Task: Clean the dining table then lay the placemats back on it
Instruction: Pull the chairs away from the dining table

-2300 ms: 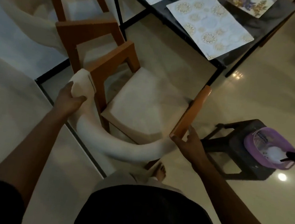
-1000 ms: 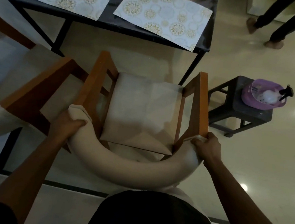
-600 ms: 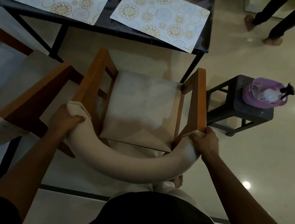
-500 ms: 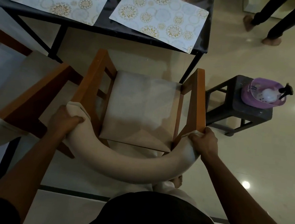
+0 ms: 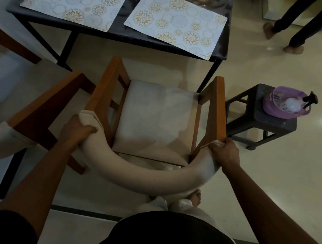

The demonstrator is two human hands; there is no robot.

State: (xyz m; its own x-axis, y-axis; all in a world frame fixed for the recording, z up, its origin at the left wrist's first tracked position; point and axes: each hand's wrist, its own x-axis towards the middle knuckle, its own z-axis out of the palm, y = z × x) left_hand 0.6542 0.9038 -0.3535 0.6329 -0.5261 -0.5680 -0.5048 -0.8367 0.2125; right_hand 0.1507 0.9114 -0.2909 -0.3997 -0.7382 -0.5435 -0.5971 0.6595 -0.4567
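Gripping the chair (image 5: 156,119) by its curved padded backrest (image 5: 141,180), one end per hand. My left hand (image 5: 77,129) is wrapping the left end, thumb over the top and fingers curled under. My right hand (image 5: 224,153) is clamping the right end where it meets the wooden armrest, fingers curled tight. I'm holding both ends so the chair tracks square and doesn't twist. My guess is I'm shifting it to get at the near edge of the dining table (image 5: 121,35); I can't tell which direction. Two placemats are lying flat on the table along that near edge, the left placemat (image 5: 75,1) and the right placemat (image 5: 176,22), with the right one reaching the near right corner. Something patterned is cropped at the far edge; I can't call it. Count: two chairs, including the second chair (image 5: 40,107) to my left, and one stool (image 5: 269,123) carrying one purple basin (image 5: 274,110) and one spray bottle (image 5: 292,106), parked within reach for wiping. One other person's legs (image 5: 301,27) are standing beyond.
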